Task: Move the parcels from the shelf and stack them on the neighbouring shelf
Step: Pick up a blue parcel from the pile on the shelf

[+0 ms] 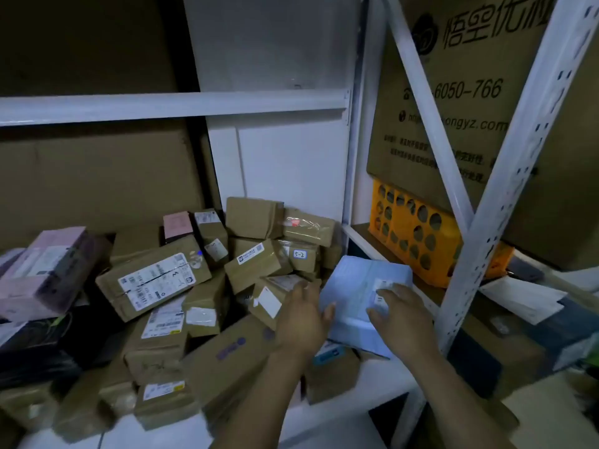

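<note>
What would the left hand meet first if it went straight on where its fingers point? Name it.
Probably the brown parcel marked 5-2, just beyond the left hand. Depth is unclear, so a nearer box in the heap may come first. The pale blue parcel lies to the hand's right.

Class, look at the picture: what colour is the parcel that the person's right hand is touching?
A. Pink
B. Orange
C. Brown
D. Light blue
D: the right hand rests on the light blue parcel, with the left hand at its other side.
</note>
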